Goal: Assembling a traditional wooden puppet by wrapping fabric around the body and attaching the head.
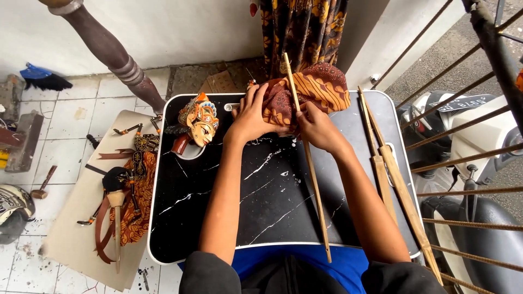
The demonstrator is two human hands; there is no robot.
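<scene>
Both hands, left [251, 117] and right [316, 128], clutch the cloth [310, 90]; between them the stick [308, 158] runs back toward the body.

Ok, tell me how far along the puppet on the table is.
Done: painted puppet head lies finished beside the work. In hand: left hand and right hand gather batik cloth around the long stick. Left: head not mounted; two flat sticks lie unattached.

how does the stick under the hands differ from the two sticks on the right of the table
The thin stick is slim, pale and single, passing through the batik cloth that both hands grip. The two sticks are broader, browner, and lie untouched side by side. All are long and wooden, resting on the black table.
</scene>
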